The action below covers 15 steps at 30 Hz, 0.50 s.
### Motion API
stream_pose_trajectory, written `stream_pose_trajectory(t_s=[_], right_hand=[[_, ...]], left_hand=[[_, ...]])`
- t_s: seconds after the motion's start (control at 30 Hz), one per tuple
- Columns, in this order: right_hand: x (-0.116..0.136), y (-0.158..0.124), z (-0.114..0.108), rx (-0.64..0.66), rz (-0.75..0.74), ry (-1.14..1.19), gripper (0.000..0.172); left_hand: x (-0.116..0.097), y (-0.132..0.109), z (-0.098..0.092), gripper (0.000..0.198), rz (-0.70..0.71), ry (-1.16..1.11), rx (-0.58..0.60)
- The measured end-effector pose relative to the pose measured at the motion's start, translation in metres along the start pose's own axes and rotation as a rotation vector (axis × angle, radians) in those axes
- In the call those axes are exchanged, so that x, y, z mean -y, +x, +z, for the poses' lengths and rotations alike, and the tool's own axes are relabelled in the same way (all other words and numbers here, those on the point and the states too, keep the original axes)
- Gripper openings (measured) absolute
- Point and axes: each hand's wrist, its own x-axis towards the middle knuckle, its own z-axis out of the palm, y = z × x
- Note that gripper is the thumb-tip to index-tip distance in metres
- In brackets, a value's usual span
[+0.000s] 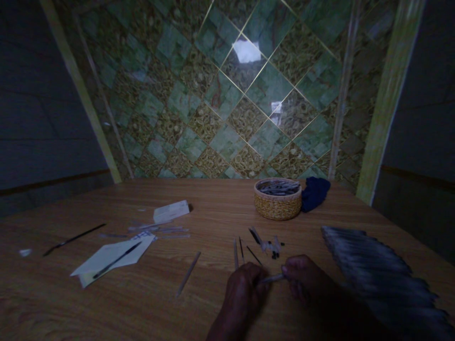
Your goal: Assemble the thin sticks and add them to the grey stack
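Observation:
Both my hands meet low in the picture over a wooden table (213,199). My left hand (243,291) and my right hand (305,279) are closed on the two ends of a thin pale pen tube (272,278) held level between them. Just beyond my fingers lie several loose pen parts (270,245): thin dark refills, pale barrels and small black caps. The light is dim and the picture is blurred.
A woven basket (277,206) of dark pen pieces stands at the back right, a dark blue cloth (315,192) beside it. A large pile of pens (377,270) fans out at right. White papers (110,258), a small box (171,210) and stray sticks lie left.

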Motion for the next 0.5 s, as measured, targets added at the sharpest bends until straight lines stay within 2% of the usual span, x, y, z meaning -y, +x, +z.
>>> stream_pose_trajectory(t_s=[0.23,0.37,0.5], right_hand=[[-0.005,0.005,-0.003,0.022,0.032,-0.021,0.037],[0.000,0.006,-0.009,0.002,0.042,-0.070,0.036],[0.015,-0.001,-0.025,-0.057,0.049,-0.181,0.031]], left_hand=[[-0.013,-0.002,-0.006,0.009,0.041,0.183,0.002],[-0.012,-0.002,-0.006,0.010,0.048,0.145,0.031],[-0.012,-0.001,-0.007,0.011,0.022,0.078,0.091]])
